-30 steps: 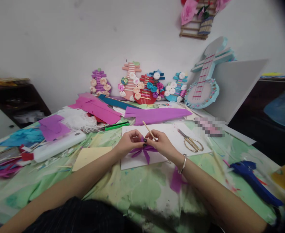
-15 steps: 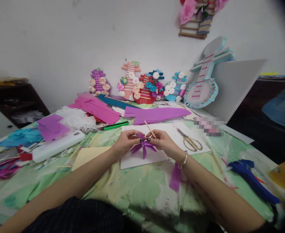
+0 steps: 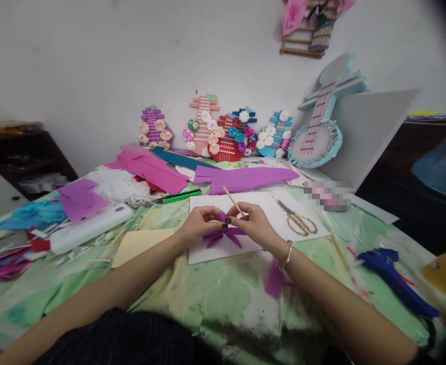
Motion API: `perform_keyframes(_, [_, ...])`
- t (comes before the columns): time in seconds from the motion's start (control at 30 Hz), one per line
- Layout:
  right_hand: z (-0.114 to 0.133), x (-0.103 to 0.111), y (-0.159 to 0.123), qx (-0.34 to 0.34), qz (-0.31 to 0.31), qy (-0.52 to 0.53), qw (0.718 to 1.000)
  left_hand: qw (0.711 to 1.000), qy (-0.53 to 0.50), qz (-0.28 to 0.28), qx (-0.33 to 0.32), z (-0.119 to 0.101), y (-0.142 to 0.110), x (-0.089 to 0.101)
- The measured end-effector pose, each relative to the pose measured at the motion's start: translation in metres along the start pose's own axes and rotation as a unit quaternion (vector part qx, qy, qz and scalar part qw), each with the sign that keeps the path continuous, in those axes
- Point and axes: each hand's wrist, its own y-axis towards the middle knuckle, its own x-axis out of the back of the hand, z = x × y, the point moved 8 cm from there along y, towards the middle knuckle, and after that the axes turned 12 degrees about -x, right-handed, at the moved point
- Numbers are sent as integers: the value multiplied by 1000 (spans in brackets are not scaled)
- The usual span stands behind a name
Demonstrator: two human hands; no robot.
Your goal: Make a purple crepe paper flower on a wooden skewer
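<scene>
Purple petal piece point(image 3: 233, 241) sits just over the white board point(image 3: 205, 256), pinched at its upper part by the left hand point(image 3: 197, 224), while the right hand point(image 3: 256, 225) meets it there, fingertips close together, with a slim stick point(image 3: 232, 199) tucked in its grip. The work looks like fine shaping or adjusting, and further adjustment would call for a light, steady pinch that spares the splayed petals.

Scissors point(image 3: 302, 223) on board point(image 3: 274, 220), glue gun point(image 3: 398, 281) right
</scene>
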Motion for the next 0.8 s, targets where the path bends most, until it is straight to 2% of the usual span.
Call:
perform_keyframes(0.17, [-2,-3,-1,-2,-5,-24,1000,999,-23,12,33,7,-2,-5])
perform_keyframes(0.47, [-5,1,0,-12,-21,9,1000,1000,4,6,-11,2,1,0])
perform_keyframes(0.63, [-13,-2,2,-41,8,44,998,999,-37,1,-8,5,2,1])
perform_keyframes(0.8, [-12,-2,1,-31,-5,25,999,999,-38,-10,-5,6,2,2])
